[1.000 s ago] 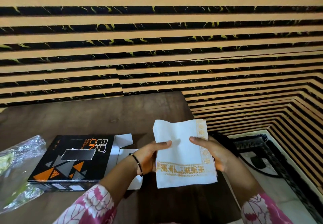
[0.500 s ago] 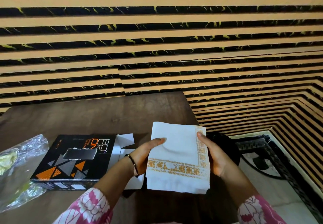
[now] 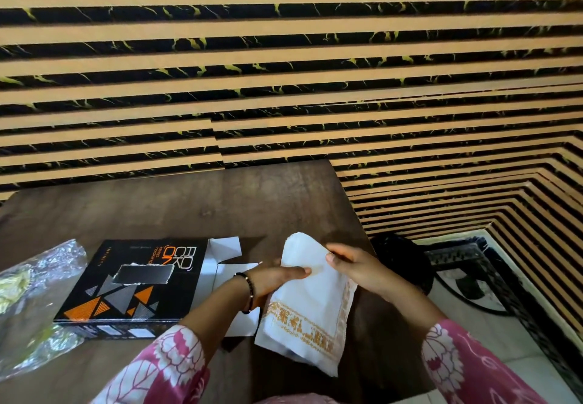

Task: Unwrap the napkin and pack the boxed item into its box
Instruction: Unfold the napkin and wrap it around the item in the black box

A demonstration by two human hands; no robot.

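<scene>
Peeling has begun: the napkin (image 3: 310, 315), flat a second ago, now tilts at lower centre, top layer lifted. Right hand (image 3: 358, 266) pinches that layer; left hand (image 3: 279, 280) grips the left edge. Wrapped item hidden. Box (image 3: 132, 280) waits lower left, flap open.

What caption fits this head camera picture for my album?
Left hand and right hand hold a white orange-bordered napkin beside the open black cardboard box on a brown wooden table.

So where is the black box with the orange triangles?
In the head view, the black box lies flat on the wooden table at lower left, between the crinkly plastic wrap and the left hand that holds the napkin.
</scene>
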